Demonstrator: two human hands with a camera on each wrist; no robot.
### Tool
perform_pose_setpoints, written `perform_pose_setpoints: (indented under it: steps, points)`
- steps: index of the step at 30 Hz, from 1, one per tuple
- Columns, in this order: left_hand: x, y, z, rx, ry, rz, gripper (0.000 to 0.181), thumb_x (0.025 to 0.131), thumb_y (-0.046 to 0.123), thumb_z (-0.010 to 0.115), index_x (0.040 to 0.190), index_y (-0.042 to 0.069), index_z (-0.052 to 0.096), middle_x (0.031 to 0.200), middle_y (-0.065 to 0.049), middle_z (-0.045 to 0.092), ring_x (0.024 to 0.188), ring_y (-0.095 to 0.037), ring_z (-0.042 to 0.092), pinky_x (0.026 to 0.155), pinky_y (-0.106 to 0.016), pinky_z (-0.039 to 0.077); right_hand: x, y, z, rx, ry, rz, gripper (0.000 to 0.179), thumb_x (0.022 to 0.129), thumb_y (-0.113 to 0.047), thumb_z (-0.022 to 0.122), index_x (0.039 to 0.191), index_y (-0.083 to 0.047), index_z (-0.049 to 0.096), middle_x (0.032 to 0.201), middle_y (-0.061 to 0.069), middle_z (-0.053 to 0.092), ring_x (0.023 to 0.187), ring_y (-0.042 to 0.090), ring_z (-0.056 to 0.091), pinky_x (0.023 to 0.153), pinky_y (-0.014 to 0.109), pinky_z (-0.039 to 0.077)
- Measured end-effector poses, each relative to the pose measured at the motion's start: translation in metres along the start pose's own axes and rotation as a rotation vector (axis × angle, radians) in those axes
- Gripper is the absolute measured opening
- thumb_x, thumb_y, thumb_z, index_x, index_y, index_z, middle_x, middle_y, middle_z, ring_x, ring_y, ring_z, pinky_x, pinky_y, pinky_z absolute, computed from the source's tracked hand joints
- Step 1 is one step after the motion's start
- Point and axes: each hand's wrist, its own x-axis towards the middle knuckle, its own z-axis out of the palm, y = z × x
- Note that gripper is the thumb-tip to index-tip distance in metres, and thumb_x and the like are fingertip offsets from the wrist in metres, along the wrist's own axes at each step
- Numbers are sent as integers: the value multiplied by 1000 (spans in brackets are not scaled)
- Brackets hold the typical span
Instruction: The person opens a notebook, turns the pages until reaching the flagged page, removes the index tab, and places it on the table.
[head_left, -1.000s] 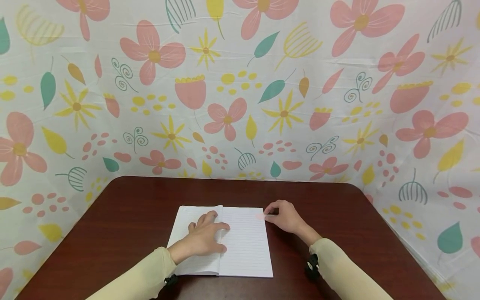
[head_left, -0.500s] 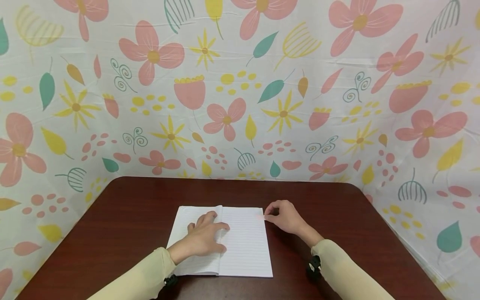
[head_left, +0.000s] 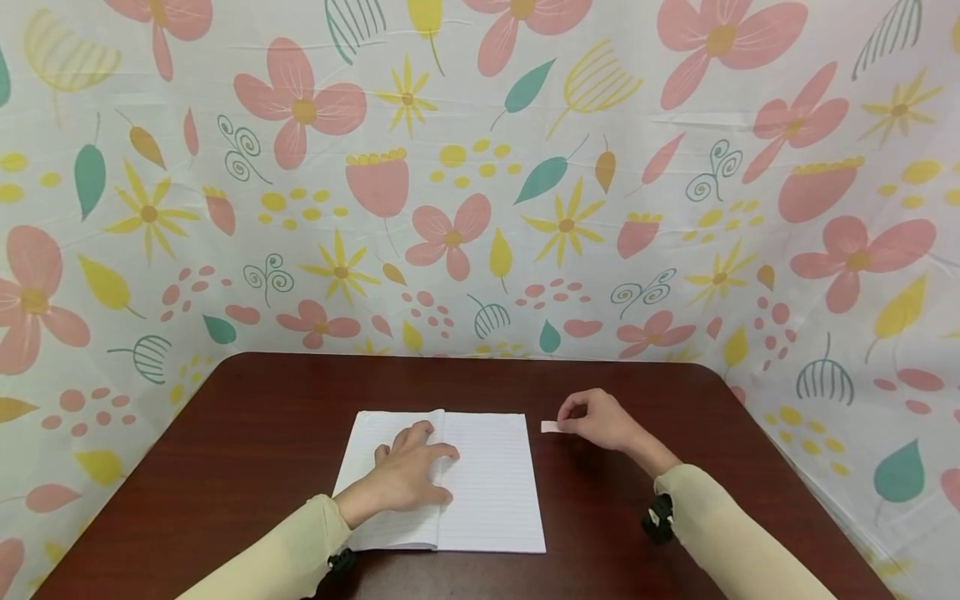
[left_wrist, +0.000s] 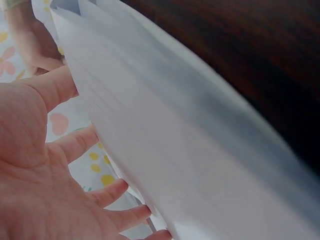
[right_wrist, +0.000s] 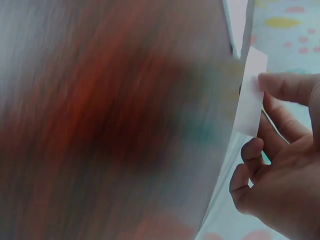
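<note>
An open notebook (head_left: 491, 483) with lined pages lies on the dark table. My left hand (head_left: 405, 479) rests on its left page with fingers spread, the tips reaching over the centre fold. In the left wrist view the fingertips of that hand (left_wrist: 45, 165) touch the white page (left_wrist: 150, 130). To the right of the notebook, my right hand (head_left: 600, 421) pinches a small pale pink paper slip (head_left: 550, 427) between thumb and fingers. The right wrist view shows the slip (right_wrist: 251, 95) upright in the fingers of the right hand (right_wrist: 280, 135), apart from the notebook.
The dark reddish-brown table (head_left: 262, 450) has rounded far corners. A white cloth (head_left: 465, 283) printed with flowers and leaves hangs behind it and at both sides. Each wrist wears a black strap under a pale sleeve.
My right hand has moved right, away from the notebook's upper right edge, carrying the pink slip, which earlier overlapped the page. The left hand has stayed in place.
</note>
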Motion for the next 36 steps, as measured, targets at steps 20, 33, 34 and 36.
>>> perform_pose_setpoints:
  steps: [20, 33, 34, 36]
  points:
    - [-2, -2, 0, -10, 0, -1, 51, 80, 23, 90, 127, 19, 73, 156, -23, 36, 141, -51, 34, 97, -74, 27, -4, 34, -26, -111, -85, 81, 10, 93, -14, 74, 84, -10, 77, 81, 0, 68, 72, 18, 55, 74, 42, 40]
    - [-1, -2, 0, -8, 0, 2, 51, 78, 25, 91, 126, 22, 74, 155, -22, 36, 140, -48, 35, 96, -72, 29, -8, 39, -18, -148, -40, 89, 8, 89, -12, 77, 81, -14, 76, 80, -2, 68, 68, 18, 53, 68, 39, 43]
    - [-1, -3, 1, -6, 2, 3, 51, 78, 25, 91, 125, 22, 74, 155, -22, 37, 140, -49, 35, 96, -73, 29, -8, 38, -17, -138, -40, 87, 8, 88, -11, 77, 81, -14, 76, 80, -1, 67, 68, 18, 53, 67, 38, 43]
    - [0, -3, 1, -2, 3, 4, 51, 77, 25, 91, 125, 22, 74, 155, -22, 37, 140, -49, 35, 96, -73, 29, -8, 39, -17, -128, -40, 80, 8, 89, -11, 76, 81, -13, 76, 79, -1, 67, 67, 18, 53, 65, 37, 43]
